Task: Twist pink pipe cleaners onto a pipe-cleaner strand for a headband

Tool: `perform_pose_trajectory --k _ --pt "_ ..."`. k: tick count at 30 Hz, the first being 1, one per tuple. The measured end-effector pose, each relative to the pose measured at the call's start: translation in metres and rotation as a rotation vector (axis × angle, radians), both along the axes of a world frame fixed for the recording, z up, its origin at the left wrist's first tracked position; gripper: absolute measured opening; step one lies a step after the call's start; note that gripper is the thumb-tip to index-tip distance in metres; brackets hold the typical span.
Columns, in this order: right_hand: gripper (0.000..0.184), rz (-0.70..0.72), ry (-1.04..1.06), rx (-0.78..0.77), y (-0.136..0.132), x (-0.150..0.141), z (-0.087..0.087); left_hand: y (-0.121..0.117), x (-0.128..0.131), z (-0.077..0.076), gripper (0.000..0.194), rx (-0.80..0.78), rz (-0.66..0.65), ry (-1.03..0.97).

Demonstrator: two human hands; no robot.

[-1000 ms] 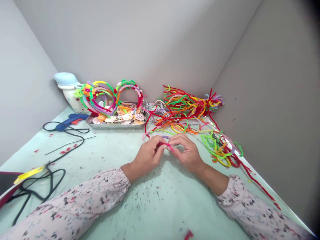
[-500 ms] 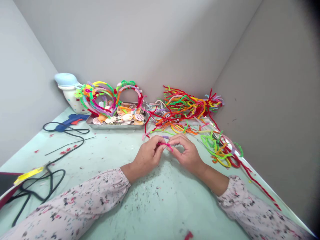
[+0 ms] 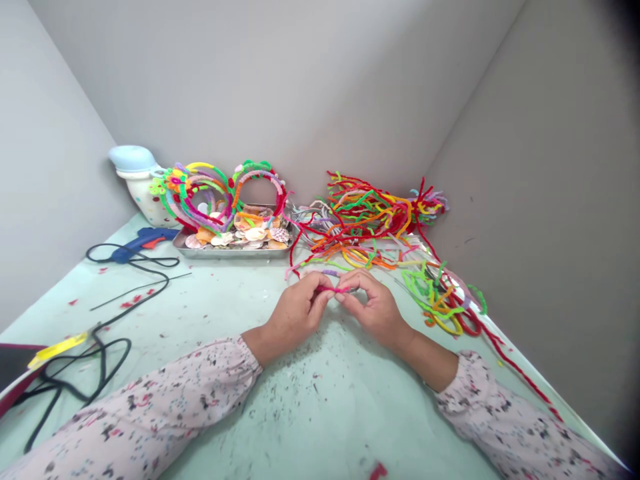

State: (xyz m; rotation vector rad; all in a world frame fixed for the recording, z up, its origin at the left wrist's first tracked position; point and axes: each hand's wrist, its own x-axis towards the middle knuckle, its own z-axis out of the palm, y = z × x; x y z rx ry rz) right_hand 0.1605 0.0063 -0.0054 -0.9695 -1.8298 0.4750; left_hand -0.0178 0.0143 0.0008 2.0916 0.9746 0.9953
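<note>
A pink-red pipe cleaner (image 3: pixel 341 290) runs between my two hands, low over the table. My left hand (image 3: pixel 305 303) pinches it between thumb and forefinger, and my right hand (image 3: pixel 373 303) closes on its other side, fingertips almost meeting. Just behind the fingers shows a short purple fuzzy arc (image 3: pixel 331 273); whether it joins the pink piece is hidden. Beyond my hands lies a tangle of coloured pipe cleaners (image 3: pixel 370 217). A metal tray (image 3: pixel 235 253) of seashells (image 3: pixel 255 233) stands behind to the left, with fuzzy wrapped headbands (image 3: pixel 260 170) propped in it.
At the left lie a blue glue gun (image 3: pixel 135 244) and its looping black cord (image 3: pixel 103 373) with a yellow tag (image 3: pixel 57 351). A white container with a blue lid (image 3: pixel 133 159) stands in the back corner. Loose green and yellow pipe cleaners (image 3: pixel 440 300) edge the right side. Grey walls enclose the table.
The pink-red pipe cleaner's end, which pointed down between my fingertips, now lies straighter, across toward my right fingers. Both hands have barely shifted.
</note>
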Motion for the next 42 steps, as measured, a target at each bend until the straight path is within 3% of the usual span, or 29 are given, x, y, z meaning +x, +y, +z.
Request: perform_pose_trajectory --k 14,24,42 --pt "0.008 0.022 0.045 -0.102 0.0019 0.001 -0.0007 0.0006 -0.0002 0.0007 0.008 0.02 0.0 0.024" --pt "0.007 0.005 -0.029 -0.037 0.0005 0.0008 0.0008 -0.0019 -0.0016 0.0014 0.01 0.009 0.024 -0.009" --pt "0.012 0.019 0.043 -0.169 -0.0006 -0.0005 -0.0011 -0.0026 -0.0005 0.0018 0.007 0.027 -0.002 0.033"
